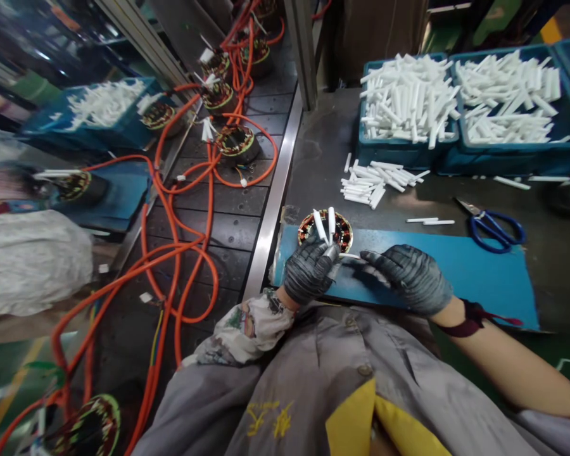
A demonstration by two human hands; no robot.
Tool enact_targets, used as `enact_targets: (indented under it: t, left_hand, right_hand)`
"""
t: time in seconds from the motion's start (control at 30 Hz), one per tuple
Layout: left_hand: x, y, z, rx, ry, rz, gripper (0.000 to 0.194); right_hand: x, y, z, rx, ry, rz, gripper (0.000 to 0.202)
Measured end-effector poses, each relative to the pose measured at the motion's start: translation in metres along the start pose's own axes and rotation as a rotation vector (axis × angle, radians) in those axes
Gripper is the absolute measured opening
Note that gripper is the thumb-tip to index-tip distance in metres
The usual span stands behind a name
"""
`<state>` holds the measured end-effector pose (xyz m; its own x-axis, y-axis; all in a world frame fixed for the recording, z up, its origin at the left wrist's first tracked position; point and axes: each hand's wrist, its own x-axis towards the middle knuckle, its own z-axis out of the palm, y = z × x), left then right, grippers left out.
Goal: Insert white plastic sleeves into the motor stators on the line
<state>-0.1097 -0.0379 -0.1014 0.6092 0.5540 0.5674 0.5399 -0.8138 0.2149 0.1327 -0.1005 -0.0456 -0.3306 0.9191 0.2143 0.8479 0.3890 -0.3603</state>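
A round motor stator (346, 235) with dark copper windings stands on the blue mat in front of me. Two white sleeves (332, 221) stick up from it. My left hand (308, 269), in a grey glove, is closed at the stator's near edge, thumb and fingers pinched around the left end of a thin white tube (349, 256). My right hand (411, 278), also gloved, pinches the other end, so the tube lies level between both hands. The fingertips partly cover both ends.
Loose white tubes (370, 183) lie behind the stator, before blue bins (408, 149) full of them. Blue-handled scissors (496, 231) rest at right on the blue mat (484, 278). Left, a conveyor (237, 228) carries stators and orange cables (211, 190); a co-worker (33, 266) sits beyond.
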Motion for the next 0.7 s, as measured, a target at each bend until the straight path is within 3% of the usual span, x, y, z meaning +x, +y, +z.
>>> enact_targets:
  t: [0.07, 0.13, 0.23, 0.3, 0.43, 0.6, 0.7]
  left_hand:
    - [0.0, 0.001, 0.001, 0.018, -0.011, -0.006, 0.031]
    - [0.0, 0.003, 0.0, 0.052, -0.021, 0.0, 0.031]
    - [0.003, 0.006, -0.003, 0.1, -0.057, 0.004, 0.03]
    - [0.005, 0.007, -0.005, 0.114, -0.075, 0.013, 0.028]
    - [0.007, 0.009, -0.008, 0.145, -0.066, 0.064, 0.031]
    - [0.009, 0.009, -0.008, 0.175, -0.073, 0.093, 0.038]
    - [0.01, 0.006, -0.008, 0.139, -0.118, 0.096, 0.039]
  right_hand:
    - [0.009, -0.007, 0.007, 0.167, -0.027, 0.16, 0.047]
    - [0.017, -0.012, 0.012, 0.485, -0.119, 0.308, 0.058]
    - [0.02, -0.016, 0.015, 0.899, -0.277, 0.409, 0.071]
    - [0.016, -0.016, 0.014, 0.899, -0.224, 0.414, 0.069]
    - [0.011, -0.016, 0.017, 0.582, 0.0, 0.394, 0.057]
    - [0.029, -0.025, 0.03, 1.021, -0.229, 0.501, 0.069]
    - [0.03, -0.021, 0.029, 1.185, -0.257, 0.547, 0.071]
